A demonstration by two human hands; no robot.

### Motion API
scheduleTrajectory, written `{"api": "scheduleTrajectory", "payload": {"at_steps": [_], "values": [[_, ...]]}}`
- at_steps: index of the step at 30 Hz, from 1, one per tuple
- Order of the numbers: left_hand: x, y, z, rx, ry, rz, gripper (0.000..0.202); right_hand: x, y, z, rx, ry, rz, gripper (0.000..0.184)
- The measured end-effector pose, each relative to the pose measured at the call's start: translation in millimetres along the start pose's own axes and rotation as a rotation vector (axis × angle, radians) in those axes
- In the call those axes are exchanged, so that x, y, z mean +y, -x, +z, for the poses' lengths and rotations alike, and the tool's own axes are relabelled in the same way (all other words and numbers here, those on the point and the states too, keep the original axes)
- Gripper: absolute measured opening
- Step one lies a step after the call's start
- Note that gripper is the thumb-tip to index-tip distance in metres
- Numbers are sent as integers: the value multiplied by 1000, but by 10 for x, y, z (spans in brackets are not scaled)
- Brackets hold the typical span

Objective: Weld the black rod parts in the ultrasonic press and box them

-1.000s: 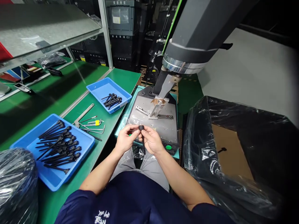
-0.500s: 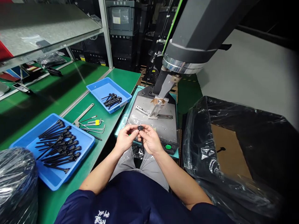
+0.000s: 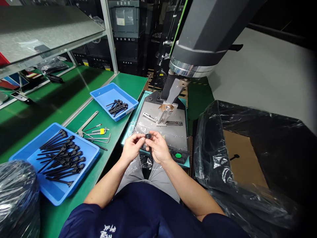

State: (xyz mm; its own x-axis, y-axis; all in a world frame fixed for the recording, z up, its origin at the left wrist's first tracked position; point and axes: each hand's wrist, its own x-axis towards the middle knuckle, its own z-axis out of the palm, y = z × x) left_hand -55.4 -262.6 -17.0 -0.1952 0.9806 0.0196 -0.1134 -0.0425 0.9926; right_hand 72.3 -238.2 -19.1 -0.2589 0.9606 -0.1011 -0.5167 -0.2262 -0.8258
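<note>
My left hand and my right hand meet in front of my chest, fingers pinched together on one black rod part with a round head. The head sticks up between the fingertips; the shaft runs down behind my right palm. Both hands hover at the near edge of the grey metal plate of a press machine, whose horn stands over a small fixture.
A blue tray with several black rods lies at left; a smaller blue tray with a few rods sits farther back. Hex keys lie between them. A plastic-lined cardboard box stands at right. A green button sits near my right hand.
The hands stay together on the black part with only slight finger shifts. The view has drifted a little to the right.
</note>
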Motion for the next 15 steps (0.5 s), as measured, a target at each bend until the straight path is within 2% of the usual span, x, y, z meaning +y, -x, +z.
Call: {"api": "scheduleTrajectory", "payload": {"at_steps": [9, 12, 15], "values": [[-17, -37, 8, -47, 37, -43, 32, 84, -53, -51, 28, 100, -6, 51], [-58, -62, 71, -77, 66, -88, 36, 178, -95, -73, 70, 260, -60, 49], [-86, -153, 105, -46, 26, -79, 33, 255, -150, -82, 99, 449, -144, 50]]}}
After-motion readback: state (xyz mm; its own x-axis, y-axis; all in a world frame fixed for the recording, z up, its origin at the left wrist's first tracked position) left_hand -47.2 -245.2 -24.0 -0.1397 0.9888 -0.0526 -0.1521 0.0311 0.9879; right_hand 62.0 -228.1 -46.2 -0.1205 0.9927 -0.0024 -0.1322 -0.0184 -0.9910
